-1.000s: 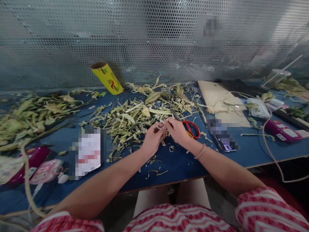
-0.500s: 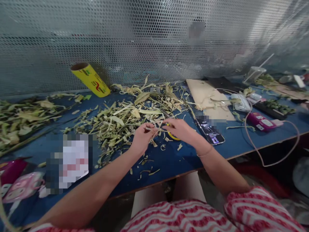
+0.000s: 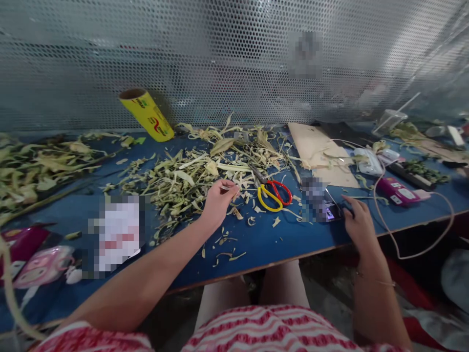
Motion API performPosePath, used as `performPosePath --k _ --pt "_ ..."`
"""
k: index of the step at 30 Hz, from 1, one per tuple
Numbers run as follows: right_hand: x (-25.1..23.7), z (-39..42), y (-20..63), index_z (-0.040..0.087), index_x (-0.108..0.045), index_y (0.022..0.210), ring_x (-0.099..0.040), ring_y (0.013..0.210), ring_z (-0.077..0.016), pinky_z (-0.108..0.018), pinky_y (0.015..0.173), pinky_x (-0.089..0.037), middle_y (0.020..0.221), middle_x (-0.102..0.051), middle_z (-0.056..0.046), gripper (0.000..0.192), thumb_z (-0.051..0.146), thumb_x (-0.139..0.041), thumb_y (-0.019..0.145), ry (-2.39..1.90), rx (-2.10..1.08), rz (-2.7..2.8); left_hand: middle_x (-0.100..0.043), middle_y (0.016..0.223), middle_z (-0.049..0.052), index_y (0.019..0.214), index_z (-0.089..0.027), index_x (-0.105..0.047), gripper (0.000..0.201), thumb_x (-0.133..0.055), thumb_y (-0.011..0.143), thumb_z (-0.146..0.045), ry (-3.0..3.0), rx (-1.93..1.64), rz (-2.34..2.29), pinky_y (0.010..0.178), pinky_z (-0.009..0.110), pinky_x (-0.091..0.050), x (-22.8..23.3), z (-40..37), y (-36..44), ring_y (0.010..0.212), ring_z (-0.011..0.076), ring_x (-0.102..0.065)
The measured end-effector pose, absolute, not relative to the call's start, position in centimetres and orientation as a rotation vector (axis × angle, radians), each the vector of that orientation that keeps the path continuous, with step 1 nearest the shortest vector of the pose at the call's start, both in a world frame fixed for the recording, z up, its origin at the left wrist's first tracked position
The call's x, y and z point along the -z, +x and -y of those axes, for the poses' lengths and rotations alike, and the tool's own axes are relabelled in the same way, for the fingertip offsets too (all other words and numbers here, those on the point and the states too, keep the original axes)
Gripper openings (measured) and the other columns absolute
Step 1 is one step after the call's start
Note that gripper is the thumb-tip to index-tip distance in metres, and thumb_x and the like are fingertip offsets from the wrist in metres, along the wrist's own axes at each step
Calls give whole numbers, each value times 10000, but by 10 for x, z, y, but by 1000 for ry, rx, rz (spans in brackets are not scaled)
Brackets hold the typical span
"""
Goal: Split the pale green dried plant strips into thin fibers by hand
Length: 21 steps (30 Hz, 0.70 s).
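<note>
My left hand [image 3: 217,201]: fingers pinched shut on a thin stalk piece [image 3: 227,186], held just above the leaf trimmings [image 3: 190,178].
My right hand [image 3: 357,222]: fingers spread loose, tips touching the phone [image 3: 322,205] on the blue table [image 3: 278,239].
Scissors [image 3: 273,191]: lying between my hands.

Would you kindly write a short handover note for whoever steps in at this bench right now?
Left hand: pinches a small pale strip of plant material at the edge of the heap.
Right hand: fingertips rest at the phone near the bench's front edge; it holds nothing.
The red-and-yellow-handled scissors lie on the blue tabletop between the hands, untouched.
Done: a big heap of shredded green-yellow leaf trimmings covers the middle; loose bits lie in front.
Left: uncut leaves and stems wait at far left. A yellow roll leans against the perforated metal screen.
</note>
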State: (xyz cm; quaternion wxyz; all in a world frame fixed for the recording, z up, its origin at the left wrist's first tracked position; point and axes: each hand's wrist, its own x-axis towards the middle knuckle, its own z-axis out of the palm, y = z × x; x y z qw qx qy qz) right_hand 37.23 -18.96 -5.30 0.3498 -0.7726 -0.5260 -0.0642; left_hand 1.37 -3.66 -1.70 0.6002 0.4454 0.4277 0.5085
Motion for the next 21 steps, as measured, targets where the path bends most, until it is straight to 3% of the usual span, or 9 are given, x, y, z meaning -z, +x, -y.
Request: performPosePath --k 3,8,15,21 --pt "50 193 371 183 -629 1186 -580 1121 -271 -483 1013 -451 1158 -607 -157 415 345 -397 883 -1951 122 1329 -552 607 -43 755 -176 -546 299 -778 608 -293 1008 -1182 -981 617 253 -442 18 35 14 580 91 -556" --pt "46 197 366 183 -573 1276 -511 1255 -293 -484 1101 -388 1318 -553 -161 553 458 -589 796 -1910 -2 1539 -524 593 -55 754 -186 -546 300 -784 622 -313 1022 -1128 -1000 664 284 -473 15 38 13 559 86 -523" --pt "55 198 380 214 -612 1219 -578 1195 -253 -469 1035 -477 1246 -593 -119 439 247 -454 810 -1878 -52 1345 -529 604 -47 765 -193 -540 309 -772 656 -366 1062 -1113 -979 635 281 -452 20 38 12 555 89 -516" --pt "52 196 375 196 -654 1159 -624 1087 -253 -456 988 -495 1165 -628 -134 386 295 -481 829 -1906 21 1338 -534 596 -43 761 -190 -536 283 -761 665 -332 1061 -1117 -970 620 272 -446 21 37 13 556 88 -528"
